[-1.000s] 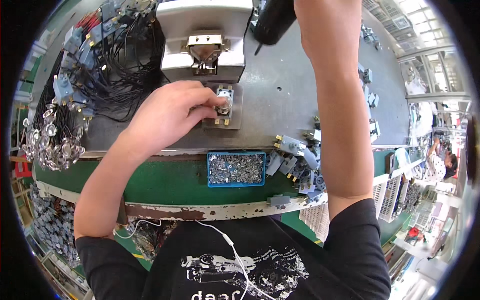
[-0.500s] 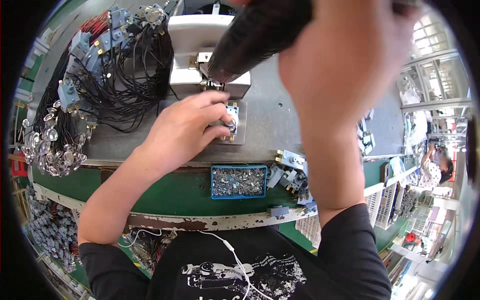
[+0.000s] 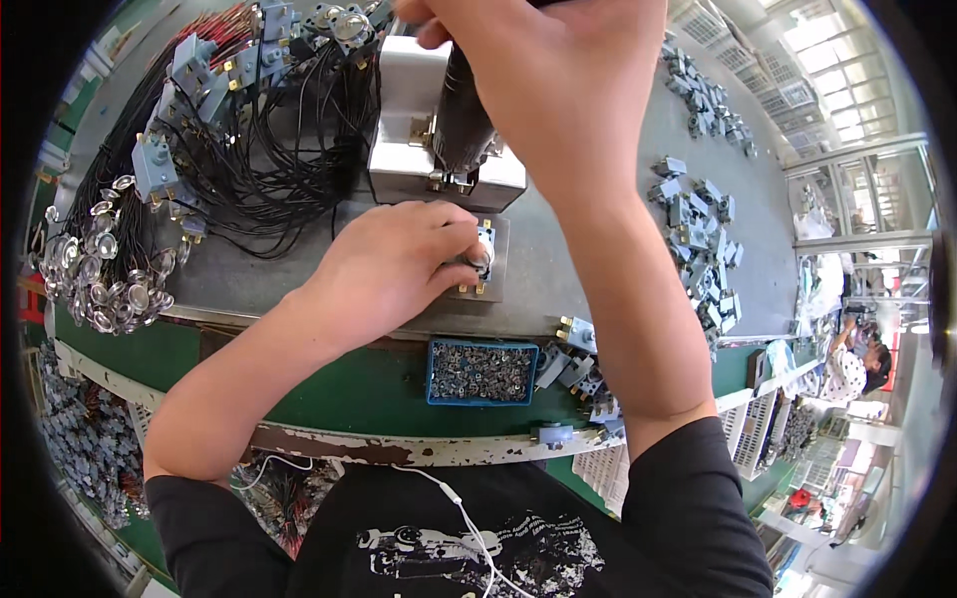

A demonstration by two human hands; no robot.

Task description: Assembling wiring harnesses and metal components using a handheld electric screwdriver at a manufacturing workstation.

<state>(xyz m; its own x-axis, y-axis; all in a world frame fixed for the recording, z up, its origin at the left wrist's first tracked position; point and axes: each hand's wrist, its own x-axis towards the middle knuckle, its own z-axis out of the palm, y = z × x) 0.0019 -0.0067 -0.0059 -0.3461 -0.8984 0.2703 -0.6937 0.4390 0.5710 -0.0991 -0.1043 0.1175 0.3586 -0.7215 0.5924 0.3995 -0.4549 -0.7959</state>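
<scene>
My right hand (image 3: pixel 568 95) is wrapped round a dark cylindrical tool that looks like a power screwdriver (image 3: pixel 465 125). The tool's lower end meets the metal fittings at the front of a white block-shaped fixture (image 3: pixel 399 154). Below it, my left hand (image 3: pixel 394 264) has its thumb and fingers closed on a small grey switch-like part (image 3: pixel 486 244) with brass terminals and a round silvery piece. That part lies on a flat metal plate (image 3: pixel 501 274); my fingers hide some of it.
A blue tray (image 3: pixel 431 374) of small metal pieces stands at the bench's near edge. Similar grey parts (image 3: pixel 573 369) lie beside it, with more (image 3: pixel 703 234) at the right. Black-wired assemblies (image 3: pixel 289 169) with silvery discs (image 3: pixel 110 259) crowd the left. A person (image 3: pixel 857 364) is far right.
My right hand has moved left and brought the dark tool more upright over the fixture. My left hand stays at the grey part. The whole view has shifted slightly.
</scene>
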